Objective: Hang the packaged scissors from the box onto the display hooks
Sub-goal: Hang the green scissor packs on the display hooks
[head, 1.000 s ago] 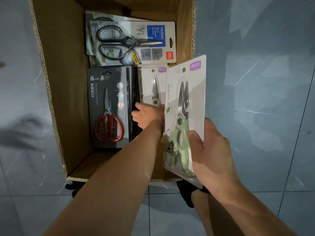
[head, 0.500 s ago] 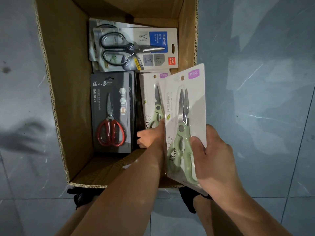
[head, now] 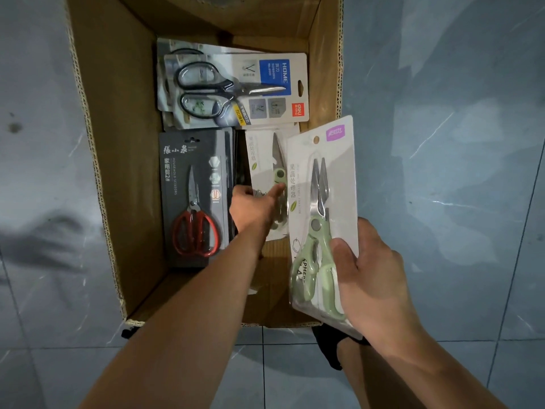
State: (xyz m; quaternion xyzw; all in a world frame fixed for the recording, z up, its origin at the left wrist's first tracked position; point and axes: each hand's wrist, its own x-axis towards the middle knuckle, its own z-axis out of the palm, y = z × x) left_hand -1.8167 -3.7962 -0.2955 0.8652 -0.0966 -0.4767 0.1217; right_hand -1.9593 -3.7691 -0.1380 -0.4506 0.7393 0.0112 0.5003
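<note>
Head camera looks straight down into an open cardboard box [head: 118, 172] standing on a grey marbled tile floor [head: 442, 143]. Two bare forearms reach in from the bottom edge of the view. The right hand [head: 368, 278] holds a white pack of green-handled scissors [head: 321, 202] upright above the box's near right corner. Its thumb curls over the front beside the handles, and its fingers are hidden behind the card. This pack has a hang hole and a purple label at its top, and the blades point away from the viewer. The left hand [head: 253, 208] is down inside the box, gripping a second green-handled pack [head: 265, 154]: the thumb lies on the pack's face and the fingers curl at its left edge. That pack sits in the right half of the box, just left of the held one and partly hidden behind it. Left of the left hand lies a dark pack of red-handled scissors [head: 194, 199], blades pointing to the far end, on top of a stack of similar dark cards. At the far end lies a pale pack of black-handled scissors [head: 236, 90], turned sideways with the blades pointing right. It carries a blue panel reading HOME and rests on at least one more pack.
</note>
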